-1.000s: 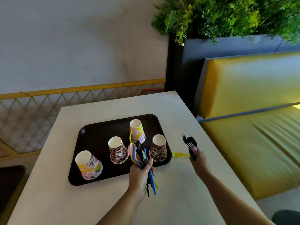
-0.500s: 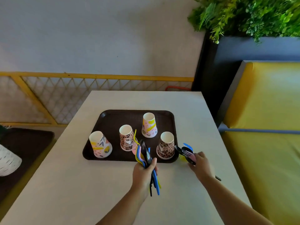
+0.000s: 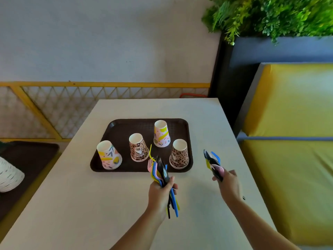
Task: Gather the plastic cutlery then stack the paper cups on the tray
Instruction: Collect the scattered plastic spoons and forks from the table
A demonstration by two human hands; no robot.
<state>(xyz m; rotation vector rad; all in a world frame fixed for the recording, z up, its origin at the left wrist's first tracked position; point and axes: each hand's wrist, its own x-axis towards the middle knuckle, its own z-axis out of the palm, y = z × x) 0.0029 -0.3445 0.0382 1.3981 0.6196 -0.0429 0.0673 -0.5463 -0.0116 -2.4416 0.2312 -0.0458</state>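
I take the dark brown rectangular plastic tray [image 3: 115, 124] as my landmark; it lies on the pale worktop [image 3: 90, 204]. My left hand [image 3: 160, 192], just in front of the tray's near edge, has its grip closed around a fanned bundle of plastic cutlery in pink, yellow, blue and black [image 3: 161, 173], the heads pointing up toward the tray and the handles hanging below my fist. My right hand [image 3: 227, 183], off the tray's near right corner and apart from it, pinches a smaller clutch of black, blue, yellow and pink plastic pieces [image 3: 212, 163]. Four upside-down paper cups stand on the tray, none stacked: a white floral cup [image 3: 109, 155] at its near left corner, a leopard-print cup [image 3: 138, 147] near the middle, a pink-and-yellow patterned cup [image 3: 161, 134] behind that, and a second leopard-print cup [image 3: 179, 154] at its near right corner. I see no loose cutlery on the worktop, so I judge the gathering nearly done. Next I would bring the right-hand pieces into the left bundle, set it down, free both hands, and begin nesting the cups.
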